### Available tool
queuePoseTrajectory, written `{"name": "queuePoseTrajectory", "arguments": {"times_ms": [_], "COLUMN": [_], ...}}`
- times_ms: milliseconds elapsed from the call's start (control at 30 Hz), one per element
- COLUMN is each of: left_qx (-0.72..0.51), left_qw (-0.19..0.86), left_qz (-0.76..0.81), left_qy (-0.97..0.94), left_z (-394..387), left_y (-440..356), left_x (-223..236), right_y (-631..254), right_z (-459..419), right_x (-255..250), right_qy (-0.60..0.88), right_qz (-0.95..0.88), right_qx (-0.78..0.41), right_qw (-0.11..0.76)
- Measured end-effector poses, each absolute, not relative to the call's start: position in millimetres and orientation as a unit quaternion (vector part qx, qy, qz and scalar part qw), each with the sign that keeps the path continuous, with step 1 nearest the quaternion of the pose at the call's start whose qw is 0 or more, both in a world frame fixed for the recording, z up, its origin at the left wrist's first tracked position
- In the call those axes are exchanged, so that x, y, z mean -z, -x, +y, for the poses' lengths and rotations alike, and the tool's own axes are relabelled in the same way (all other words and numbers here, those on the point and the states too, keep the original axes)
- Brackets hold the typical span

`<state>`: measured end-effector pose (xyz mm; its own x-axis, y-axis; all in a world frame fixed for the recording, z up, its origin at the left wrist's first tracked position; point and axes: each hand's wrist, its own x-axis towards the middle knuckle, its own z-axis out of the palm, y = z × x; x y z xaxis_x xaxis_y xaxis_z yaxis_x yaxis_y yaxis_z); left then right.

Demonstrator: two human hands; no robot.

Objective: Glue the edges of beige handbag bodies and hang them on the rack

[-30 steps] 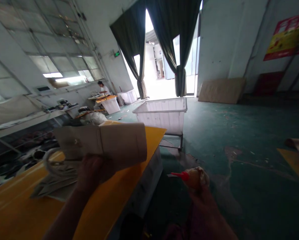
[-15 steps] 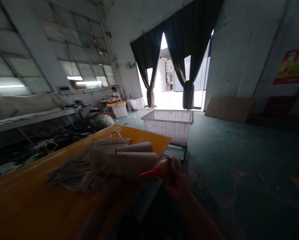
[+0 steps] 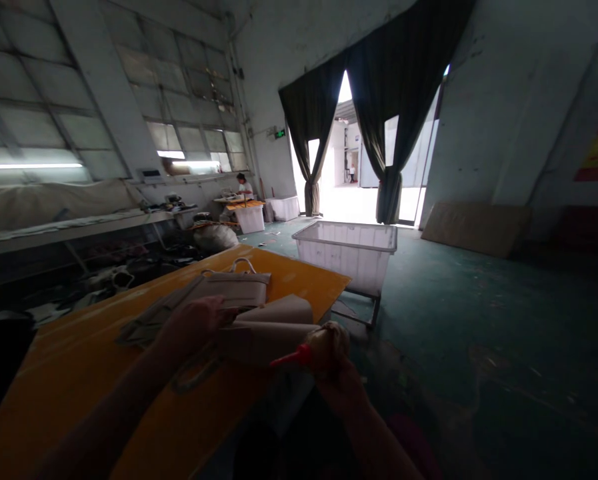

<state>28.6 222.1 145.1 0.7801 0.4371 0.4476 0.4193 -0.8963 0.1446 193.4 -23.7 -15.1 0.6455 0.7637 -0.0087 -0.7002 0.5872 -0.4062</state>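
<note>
My right hand [image 3: 339, 383] is closed around a squeeze bottle [image 3: 319, 348] with a red pointed nozzle [image 3: 289, 359] aimed left. A crumpled wrap or cloth covers part of the bottle. In front of the nozzle, a beige handbag [image 3: 263, 341] lies on the yellow tabletop [image 3: 143, 427], its panels partly rolled and a loop strap hanging near the front. My left hand [image 3: 201, 319] reaches over its upper left part, fingers bent at the edge of a panel; the fingertips are dark and partly hidden. Behind it lie more beige bags [image 3: 243, 288], stacked flat with handles upward.
A white plastic bin [image 3: 346, 260] on a wheeled frame stands beyond the table's far corner. Dark curtains [image 3: 393, 133] hang tied at a bright doorway. At the back left, a person [image 3: 245, 187] sits near another bin [image 3: 249, 218]. A long bench [image 3: 79, 228] runs along the left wall.
My left hand has moved from beneath the front of the bag up and over its left part. The bag's front strap now shows. The bottle has shifted slightly left and down in view.
</note>
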Motion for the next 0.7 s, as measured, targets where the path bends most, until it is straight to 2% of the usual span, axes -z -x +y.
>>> {"name": "queuePoseTrajectory", "arguments": {"times_ms": [67,133,233,300,367,500,600,700], "left_qx": [-0.087,0.011,0.013,-0.028,-0.060,-0.156,-0.250,-0.291], "left_qw": [0.170,0.351,0.608,0.709,0.733,0.692,0.684,0.689], "left_qz": [0.272,0.337,0.393,0.393,0.427,0.468,0.436,0.427], "left_qy": [-0.943,-0.874,-0.690,-0.585,-0.526,-0.527,-0.529,-0.508], "left_z": [231.2,231.6,218.4,207.0,198.0,189.1,185.5,184.4], "left_y": [-36.0,-37.1,-28.8,-24.0,-24.0,-33.3,-36.2,-31.6], "left_x": [-148.1,-137.0,-109.4,-92.8,-81.4,-75.4,-81.3,-87.8], "right_y": [-179.6,-166.9,-151.7,-143.7,-137.2,-132.0,-139.2,-159.0], "right_z": [-24.8,-25.4,-27.6,-30.2,-33.1,-40.9,-53.8,-73.6], "right_x": [16.6,19.2,27.7,36.6,46.4,58.4,57.1,53.3], "right_qy": [0.180,0.163,0.152,0.149,0.138,0.122,0.119,0.149], "right_qz": [-0.052,-0.022,0.017,0.033,0.042,0.065,0.052,0.027], "right_qx": [-0.418,-0.407,-0.419,-0.446,-0.469,-0.485,-0.437,-0.365], "right_qw": [0.889,0.898,0.895,0.882,0.871,0.864,0.890,0.918]}}
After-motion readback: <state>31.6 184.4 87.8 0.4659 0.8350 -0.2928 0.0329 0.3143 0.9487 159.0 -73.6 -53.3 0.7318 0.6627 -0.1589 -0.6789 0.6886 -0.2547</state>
